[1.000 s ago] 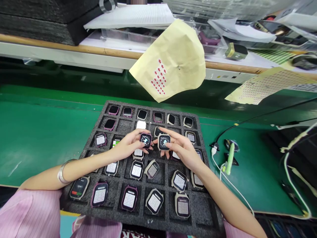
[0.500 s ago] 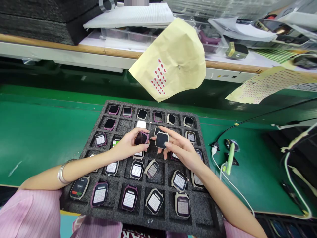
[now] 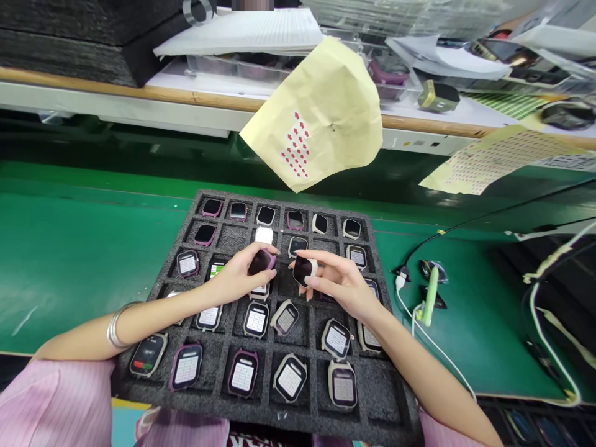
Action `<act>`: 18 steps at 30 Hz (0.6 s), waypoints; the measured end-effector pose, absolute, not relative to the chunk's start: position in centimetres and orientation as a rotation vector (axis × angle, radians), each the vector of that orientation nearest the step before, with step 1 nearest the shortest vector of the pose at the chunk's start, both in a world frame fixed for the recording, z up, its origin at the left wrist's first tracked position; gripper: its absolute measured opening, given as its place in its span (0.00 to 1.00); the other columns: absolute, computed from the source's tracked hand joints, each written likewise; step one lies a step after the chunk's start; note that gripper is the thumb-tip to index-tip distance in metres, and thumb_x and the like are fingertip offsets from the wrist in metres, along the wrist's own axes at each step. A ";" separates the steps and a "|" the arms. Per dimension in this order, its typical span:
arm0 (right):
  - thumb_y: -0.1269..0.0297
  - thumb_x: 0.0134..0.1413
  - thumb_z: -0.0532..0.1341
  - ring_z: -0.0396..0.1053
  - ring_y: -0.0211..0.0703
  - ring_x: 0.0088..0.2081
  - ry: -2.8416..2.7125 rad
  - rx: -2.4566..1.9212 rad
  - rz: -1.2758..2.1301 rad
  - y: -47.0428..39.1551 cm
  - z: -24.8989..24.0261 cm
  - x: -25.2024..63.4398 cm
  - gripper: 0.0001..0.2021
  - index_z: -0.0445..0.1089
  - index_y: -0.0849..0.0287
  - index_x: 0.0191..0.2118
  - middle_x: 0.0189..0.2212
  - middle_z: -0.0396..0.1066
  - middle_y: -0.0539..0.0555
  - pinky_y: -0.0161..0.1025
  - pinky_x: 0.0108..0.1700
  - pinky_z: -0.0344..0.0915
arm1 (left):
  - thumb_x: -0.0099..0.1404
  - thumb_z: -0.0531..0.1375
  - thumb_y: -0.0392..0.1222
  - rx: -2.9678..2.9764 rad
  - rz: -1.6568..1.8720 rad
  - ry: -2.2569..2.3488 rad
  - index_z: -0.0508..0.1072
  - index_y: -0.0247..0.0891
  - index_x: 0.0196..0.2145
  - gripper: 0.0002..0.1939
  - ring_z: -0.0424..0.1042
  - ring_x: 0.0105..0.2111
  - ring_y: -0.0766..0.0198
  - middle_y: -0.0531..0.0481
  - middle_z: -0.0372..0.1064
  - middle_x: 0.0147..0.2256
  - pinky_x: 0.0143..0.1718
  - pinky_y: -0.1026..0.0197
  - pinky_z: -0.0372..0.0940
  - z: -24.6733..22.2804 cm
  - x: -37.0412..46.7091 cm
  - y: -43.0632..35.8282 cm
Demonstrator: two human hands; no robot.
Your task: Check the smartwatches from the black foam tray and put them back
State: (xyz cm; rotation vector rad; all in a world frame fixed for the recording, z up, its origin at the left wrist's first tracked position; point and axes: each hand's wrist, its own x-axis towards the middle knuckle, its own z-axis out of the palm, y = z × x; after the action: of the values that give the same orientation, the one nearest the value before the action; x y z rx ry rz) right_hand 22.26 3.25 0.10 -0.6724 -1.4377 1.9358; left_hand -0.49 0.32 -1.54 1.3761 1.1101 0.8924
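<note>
Through the head view I see the left hand [image 3: 242,270] with thumb and fingers clamped on the edges of a purple-framed watch [image 3: 261,262], its screen dark, while the right hand [image 3: 336,277] pinches a pale-framed watch [image 3: 304,270], also dark-screened and tilted, between thumb and fingers. I have both watches held near each other but apart, above the middle of a dark foam tray [image 3: 378,397] whose compartments carry more watches, many with lit white screens. On the green table [image 3: 69,248], to the right of the tray, I make out a light-green tool [image 3: 431,297] near a white cable [image 3: 447,355].
</note>
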 end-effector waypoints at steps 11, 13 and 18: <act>0.67 0.56 0.65 0.73 0.40 0.28 -1.431 -0.750 1.971 3.5 -0.1 22.6 0.21 0.68 0.57 0.56 0.32 0.74 0.54 0.35 0.28 0.73 | 0.59 0.60 0.36 1.440 0.904 1.120 0.66 0.37 0.48 0.18 0.67 0.41 0.61 0.49 0.67 0.41 0.46 0.59 0.61 -1.9 -0.7 0.2; 0.66 0.55 0.66 0.73 0.39 0.26 -1.427 -0.784 1.985 3.4 -0.1 22.6 0.22 0.68 0.59 0.56 0.31 0.74 0.53 0.36 0.29 0.73 | 0.59 0.59 0.36 1.461 0.884 1.133 0.67 0.37 0.47 0.17 0.67 0.41 0.60 0.49 0.68 0.40 0.47 0.59 0.62 -1.7 -0.8 0.2; 0.62 0.51 0.69 0.74 0.38 0.27 -1.319 -0.740 2.073 2.8 -0.1 22.4 0.27 0.67 0.62 0.57 0.36 0.74 0.55 0.36 0.31 0.73 | 0.57 0.61 0.41 1.450 0.846 1.243 0.69 0.40 0.44 0.16 0.70 0.42 0.56 0.49 0.71 0.40 0.46 0.58 0.64 -1.4 -0.6 -0.5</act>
State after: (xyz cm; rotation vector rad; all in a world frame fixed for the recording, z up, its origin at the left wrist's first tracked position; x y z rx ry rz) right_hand 22.43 2.78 -0.06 -0.7395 -1.3189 2.0729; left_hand -0.63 -0.50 -1.37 1.4497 1.2433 0.8462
